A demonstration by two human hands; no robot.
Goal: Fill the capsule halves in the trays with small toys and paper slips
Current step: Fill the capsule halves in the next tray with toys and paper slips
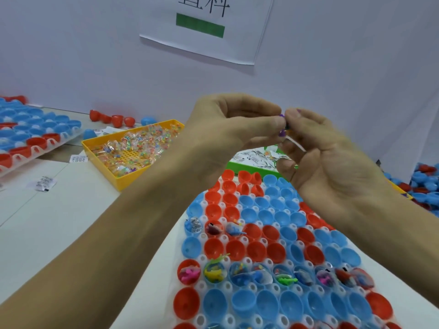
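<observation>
Left hand [234, 124] and right hand [316, 148] both pinching a small purple toy [282, 124], raised above tray [202, 284] of red and blue capsule halves [261, 251], some filled

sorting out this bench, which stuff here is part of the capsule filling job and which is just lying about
In the job:
- purple toy pinched between left hand and right hand
- capsule tray
- yellow toy bin
- green slip bin

Lying about:
- wall sign
- loose red halves
- stray slip

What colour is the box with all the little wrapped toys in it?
The box is yellow-orange, with a holed floor. The head view shows it, left of the hands.
</observation>
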